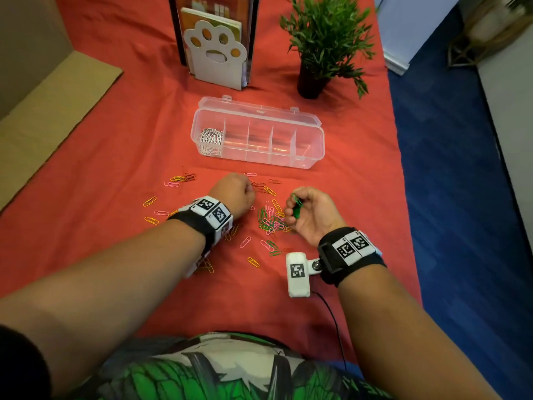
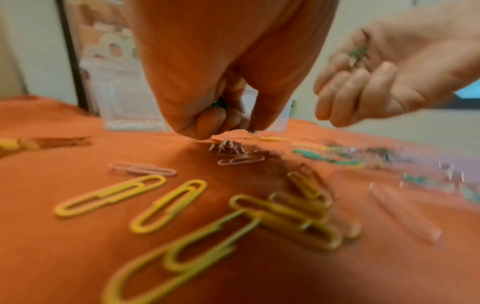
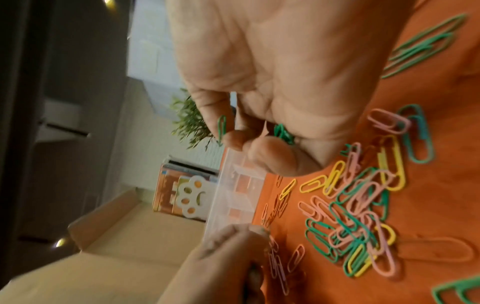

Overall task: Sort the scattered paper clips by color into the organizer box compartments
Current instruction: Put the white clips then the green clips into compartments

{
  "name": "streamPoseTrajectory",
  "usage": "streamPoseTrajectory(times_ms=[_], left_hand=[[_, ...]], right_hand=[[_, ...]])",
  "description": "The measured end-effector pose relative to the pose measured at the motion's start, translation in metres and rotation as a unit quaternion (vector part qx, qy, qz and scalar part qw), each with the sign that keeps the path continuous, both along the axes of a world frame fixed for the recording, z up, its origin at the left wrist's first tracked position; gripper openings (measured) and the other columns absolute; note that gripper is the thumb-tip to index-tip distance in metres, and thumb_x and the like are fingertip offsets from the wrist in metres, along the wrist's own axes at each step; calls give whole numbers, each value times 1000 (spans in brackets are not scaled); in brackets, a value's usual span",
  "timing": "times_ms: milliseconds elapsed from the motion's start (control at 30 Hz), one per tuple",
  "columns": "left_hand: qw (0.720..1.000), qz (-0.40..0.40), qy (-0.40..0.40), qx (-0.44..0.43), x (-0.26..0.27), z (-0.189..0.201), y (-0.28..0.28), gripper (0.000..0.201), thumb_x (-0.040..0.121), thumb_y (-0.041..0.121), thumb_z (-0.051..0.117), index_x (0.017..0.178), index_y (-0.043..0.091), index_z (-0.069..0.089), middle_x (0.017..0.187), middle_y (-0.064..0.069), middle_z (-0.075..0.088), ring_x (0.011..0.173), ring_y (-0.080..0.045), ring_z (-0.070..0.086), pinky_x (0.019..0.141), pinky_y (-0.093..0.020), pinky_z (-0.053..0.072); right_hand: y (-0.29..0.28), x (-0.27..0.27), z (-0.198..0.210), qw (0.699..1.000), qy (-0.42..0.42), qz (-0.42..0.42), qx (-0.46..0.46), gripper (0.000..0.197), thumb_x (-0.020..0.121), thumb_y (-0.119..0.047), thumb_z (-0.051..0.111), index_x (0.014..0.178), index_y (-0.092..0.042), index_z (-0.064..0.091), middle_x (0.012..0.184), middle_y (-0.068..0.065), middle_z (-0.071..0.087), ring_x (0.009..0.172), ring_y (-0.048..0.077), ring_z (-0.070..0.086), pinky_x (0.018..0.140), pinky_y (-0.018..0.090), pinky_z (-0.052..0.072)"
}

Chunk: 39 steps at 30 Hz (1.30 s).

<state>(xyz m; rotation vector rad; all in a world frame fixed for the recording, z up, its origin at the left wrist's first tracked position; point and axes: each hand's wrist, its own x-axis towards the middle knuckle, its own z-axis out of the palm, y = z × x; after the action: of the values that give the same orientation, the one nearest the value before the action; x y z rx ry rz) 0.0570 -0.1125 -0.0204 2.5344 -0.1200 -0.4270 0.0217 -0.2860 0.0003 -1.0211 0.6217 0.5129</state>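
The step in hand looks like gathering green clips. The right hand [image 1: 310, 215] hovers just above the mixed pile of clips [image 1: 272, 219], its grip closed on a small bunch of green paper clips [image 1: 296, 204]; the right wrist view shows one pinched at the fingertips [image 3: 228, 137] and more tucked in the palm. The left hand [image 1: 235, 194] reaches down to the red cloth on the bench [image 1: 115, 140], fingers curled tight at a few clips near the far edge of the scatter; something small and dark shows inside the grip, but what it is I cannot tell.

The organizer box [image 1: 315, 157] sits open farther back, white clips [image 1: 211, 140] filling its leftmost compartment, the others looking empty. Yellow, pink, green and reddish clips lie loose on the cloth.

Next, by my judgement, the green handful should go to one free compartment without spilling into a neighbour.

No brand or readable writing shows; only square coded markers on the wristbands [image 1: 350, 248].
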Motion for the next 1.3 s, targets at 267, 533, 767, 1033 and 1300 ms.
streamPoseTrajectory(times_ms=[267, 533, 767, 1033, 1300], left_hand=[[743, 258, 349, -510, -13, 24, 12, 10, 58, 20, 39, 58, 15, 48, 52, -1, 52, 42, -14, 41, 44, -14, 32], [846, 236, 269, -395, -22, 11, 6, 21, 91, 23, 50, 71, 20, 58, 56, 5, 44, 38, -4, 39, 36, -11, 33], [993, -77, 77, -32, -36, 6, -1, 26, 85, 27, 61, 110, 23, 69, 102, -2, 73, 97, -17, 64, 84, -22, 44], [997, -72, 30, 26, -39, 6, 5, 17, 78, 17, 61, 91, 20, 70, 94, -6, 72, 94, -25, 64, 82, -27, 47], [993, -89, -21, 72, -35, 0, 1, 14, 75, 23, 61, 86, 14, 65, 96, -11, 67, 94, -31, 62, 79, -35, 51]], right_hand=[[-11, -15, -7, 999, -18, -33, 0, 22, 79, -3, 34, 69, -12, 52, 61, 2, 49, 50, 13, 44, 43, 19, 35], [-5, -16, -27, 838, -130, 202, -491, 18, 81, -8, 56, 85, -17, 70, 74, -3, 55, 67, 9, 52, 67, 21, 43], [2, -31, -39, 769, -155, 273, -556, 35, 81, -2, 47, 90, -21, 75, 86, 1, 44, 70, 14, 48, 73, 22, 41], [-9, -29, -35, 743, -136, 264, -600, 23, 78, -5, 48, 80, -14, 70, 94, 13, 64, 77, 25, 60, 71, 22, 44], [24, -27, -25, 622, -192, 321, -688, 29, 87, -29, 55, 97, -3, 61, 107, 16, 54, 99, 35, 57, 82, 39, 49]])
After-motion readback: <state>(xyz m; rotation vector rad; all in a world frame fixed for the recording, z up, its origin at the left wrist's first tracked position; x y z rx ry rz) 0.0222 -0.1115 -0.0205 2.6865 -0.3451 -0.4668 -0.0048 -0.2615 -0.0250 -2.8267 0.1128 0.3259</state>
